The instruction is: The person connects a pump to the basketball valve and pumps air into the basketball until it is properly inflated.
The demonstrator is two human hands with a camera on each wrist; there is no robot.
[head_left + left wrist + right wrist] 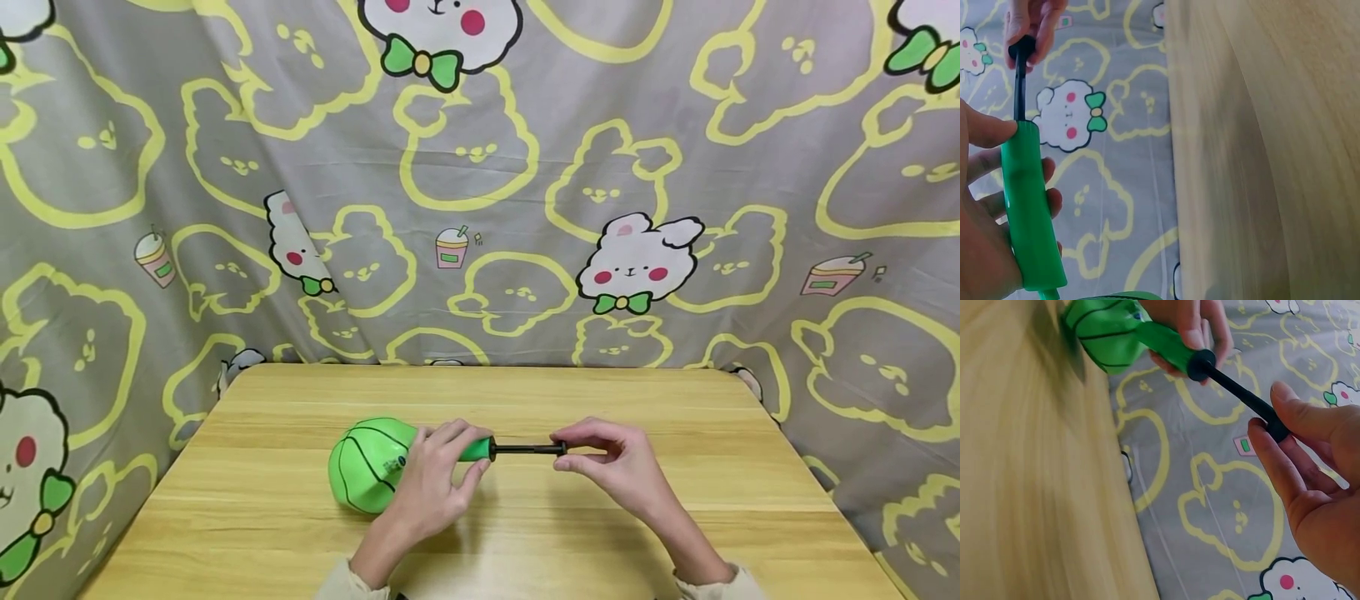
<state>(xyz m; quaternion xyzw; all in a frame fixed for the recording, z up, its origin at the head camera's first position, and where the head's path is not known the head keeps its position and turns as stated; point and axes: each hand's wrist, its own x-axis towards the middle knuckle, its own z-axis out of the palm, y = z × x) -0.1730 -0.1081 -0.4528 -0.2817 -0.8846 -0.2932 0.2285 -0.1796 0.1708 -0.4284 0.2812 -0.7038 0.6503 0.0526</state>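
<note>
A green hand pump (1030, 206) with a black rod lies level above the table, its rod drawn out to the right. My left hand (438, 475) grips the green barrel, fingers wrapped round it. With thumb and fingertips my right hand (615, 462) pinches the black end knob (1277, 430) of the rod. A partly filled green ball (366, 467) with black lines, creased on its side, rests on the table just left of my left hand. The pump's nozzle end points at the ball; in the head view my left hand hides where they meet.
The wooden table (247, 508) spreads under both hands. Behind it and at its sides hangs a grey curtain (517, 175) printed with yellow outlines and white rabbits.
</note>
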